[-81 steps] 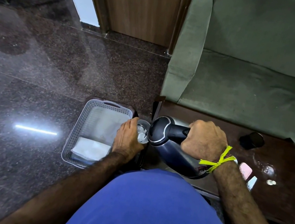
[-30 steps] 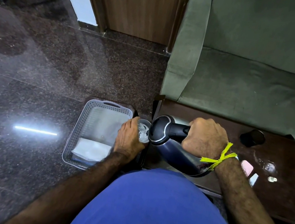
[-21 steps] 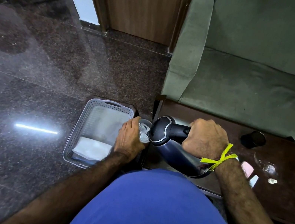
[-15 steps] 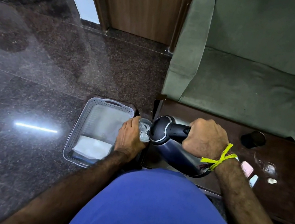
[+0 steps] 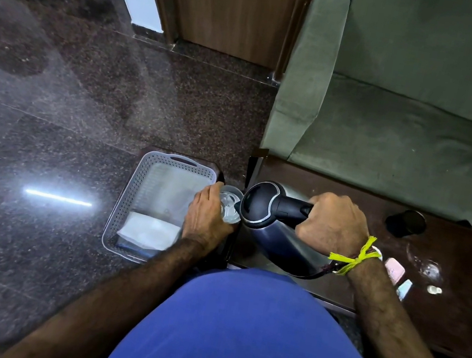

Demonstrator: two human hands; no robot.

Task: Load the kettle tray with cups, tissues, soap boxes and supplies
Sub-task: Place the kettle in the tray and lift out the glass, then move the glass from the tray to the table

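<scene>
- Furthest left, the grey perforated tray [image 5: 148, 173] sat on the dark stone floor, just beside the table's near corner. A folded white tissue [image 5: 148, 230] lay at its near end; the rest of its floor looked bare, so most of the loading seemed yet to be done.
- The left hand [image 5: 206, 220] was wrapped round a clear glass cup [image 5: 230, 204], holding it over the tray's right edge, close under the kettle's spout.
- The kettle [image 5: 269, 231] leaned spout-first toward the cup, its base over the wooden table [image 5: 439, 319]. I could not tell whether any water was running.
- The right hand [image 5: 334, 226] was clenched on the kettle's black handle, a yellow thread tied at the wrist.
- Compared with the moments just before, hardly anything had shifted: same tilt, same grips, cup in the same spot. My guess was a slow pour or rinse, with the cup not yet set in the tray.
- Further right on the table lay a pink soap box [image 5: 394, 269], a pale blue packet [image 5: 404, 289], a small white cap-like bit [image 5: 434, 289] and a dark cup [image 5: 406, 223], all waiting.
</scene>
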